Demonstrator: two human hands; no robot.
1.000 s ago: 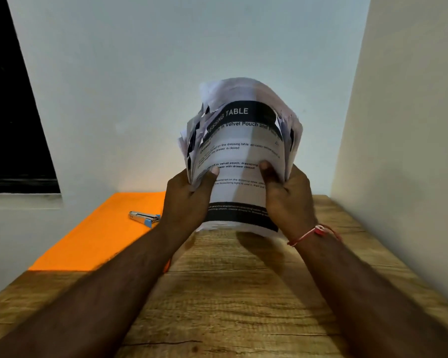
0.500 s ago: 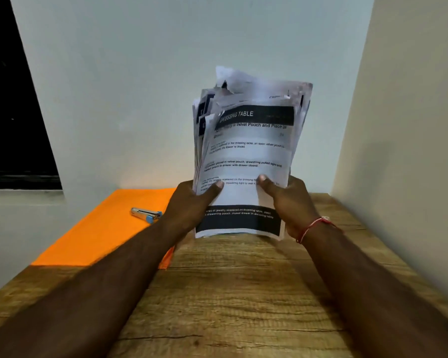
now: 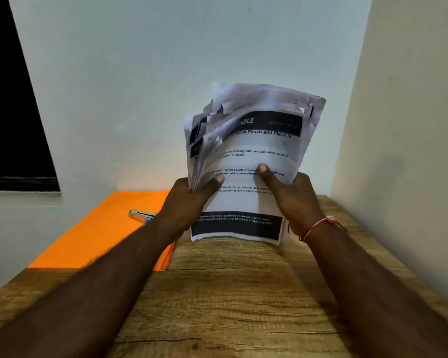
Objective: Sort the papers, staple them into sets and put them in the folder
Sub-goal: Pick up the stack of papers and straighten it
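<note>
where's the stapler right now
In the head view, the stapler lies on the orange folder on the left side of the wooden table, just left of the left hand holding the papers.

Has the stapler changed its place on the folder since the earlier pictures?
No. The stapler lies at the same spot on the orange folder, near the folder's far right corner, with the same end toward the wall.

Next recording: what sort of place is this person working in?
Probably a desk corner in a home or small office. A wooden table sits against plain walls, an orange folder lies on it with a stapler on top, and a stack of printed papers is held up.
</note>
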